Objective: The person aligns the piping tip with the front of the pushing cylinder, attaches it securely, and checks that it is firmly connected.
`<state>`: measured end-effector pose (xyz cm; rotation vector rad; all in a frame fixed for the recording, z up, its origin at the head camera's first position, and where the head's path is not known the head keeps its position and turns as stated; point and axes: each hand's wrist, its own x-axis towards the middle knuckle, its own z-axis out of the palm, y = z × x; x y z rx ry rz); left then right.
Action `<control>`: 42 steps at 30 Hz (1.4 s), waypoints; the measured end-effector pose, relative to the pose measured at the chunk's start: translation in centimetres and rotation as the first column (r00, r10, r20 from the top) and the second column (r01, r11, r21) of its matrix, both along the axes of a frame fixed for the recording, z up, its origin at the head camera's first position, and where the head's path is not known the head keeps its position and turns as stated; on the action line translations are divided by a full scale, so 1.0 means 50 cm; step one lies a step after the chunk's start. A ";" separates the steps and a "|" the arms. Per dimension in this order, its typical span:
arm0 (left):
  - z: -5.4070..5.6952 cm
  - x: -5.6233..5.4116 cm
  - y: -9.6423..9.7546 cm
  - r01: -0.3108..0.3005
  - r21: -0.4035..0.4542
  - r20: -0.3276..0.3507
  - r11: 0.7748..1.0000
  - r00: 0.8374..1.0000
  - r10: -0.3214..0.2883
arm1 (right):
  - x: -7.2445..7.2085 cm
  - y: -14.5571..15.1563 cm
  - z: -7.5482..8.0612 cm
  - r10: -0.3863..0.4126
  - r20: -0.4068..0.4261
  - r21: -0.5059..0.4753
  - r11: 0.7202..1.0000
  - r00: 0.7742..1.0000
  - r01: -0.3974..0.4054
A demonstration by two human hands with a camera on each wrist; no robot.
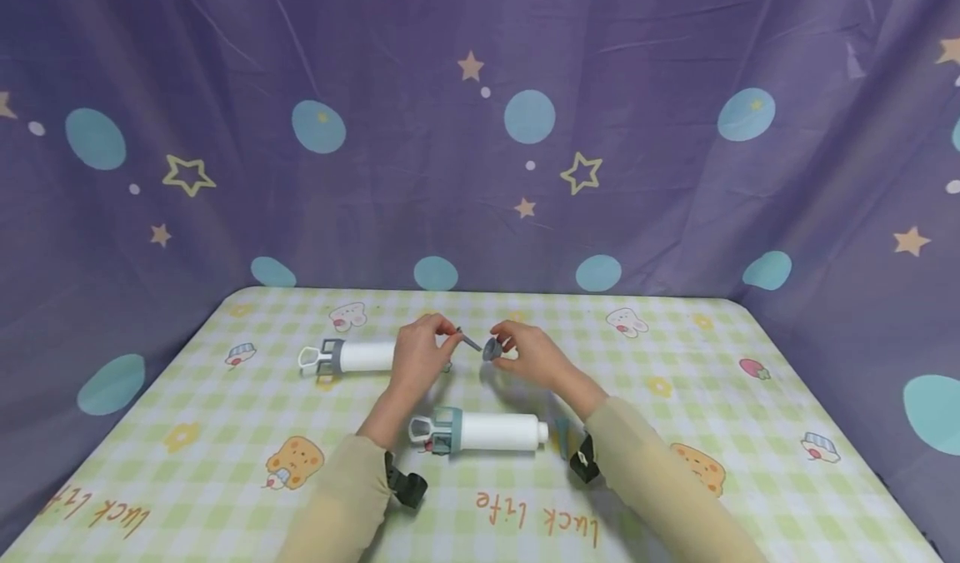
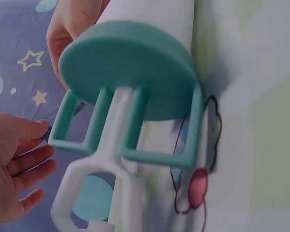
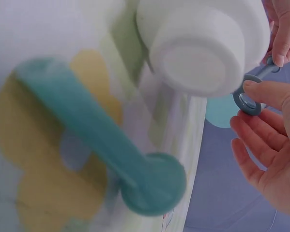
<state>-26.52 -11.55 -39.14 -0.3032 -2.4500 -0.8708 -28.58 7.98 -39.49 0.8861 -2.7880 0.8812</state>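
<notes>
My left hand (image 1: 422, 353) pinches a slim grey nozzle (image 1: 469, 341) between thumb and index finger, its free end slanting toward the right hand. My right hand (image 1: 531, 355) holds a small round grey cap (image 3: 243, 102) by its edge between thumb and fingertips, other fingers spread. Cap and nozzle are close together above the table. Beneath the hands lies a large white toy syringe (image 1: 498, 431) with a teal collar (image 2: 130, 67) and a white loop handle. Another white syringe (image 1: 366, 356) with a grey collar lies behind, partly hidden by the left hand.
A teal nozzle (image 3: 86, 121) with a round flared end lies by the tip of the teal-collared syringe. A checked cloth (image 1: 225, 430) with cartoon prints covers the table. Purple patterned curtain (image 1: 420, 130) hangs behind and at both sides.
</notes>
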 end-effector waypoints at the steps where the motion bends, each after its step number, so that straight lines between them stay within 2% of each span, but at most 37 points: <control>1: 0.000 0.000 0.002 0.000 0.001 -0.008 1.000 1.000 0.000 | 0.000 0.000 -0.001 -0.006 0.001 -0.011 1.000 1.000 0.006; 10: -0.001 0.006 0.016 -0.006 0.041 -0.009 0.999 1.000 0.006 | -0.004 0.001 -0.015 -0.029 -0.002 -0.099 0.995 1.000 0.028; 24: -0.013 0.009 0.038 0.005 0.040 0.015 0.999 1.000 -0.006 | -0.001 -0.002 -0.027 -0.036 0.008 -0.123 0.992 0.999 0.037; 31: -0.016 0.012 0.049 0.031 0.055 0.037 0.998 0.999 -0.033 | 0.003 -0.004 -0.026 -0.056 0.006 -0.151 0.987 0.998 0.056; 42: -0.022 0.014 0.057 0.046 0.042 0.029 0.998 0.998 -0.047 | 0.004 -0.005 -0.024 -0.077 -0.019 -0.193 0.979 0.997 0.072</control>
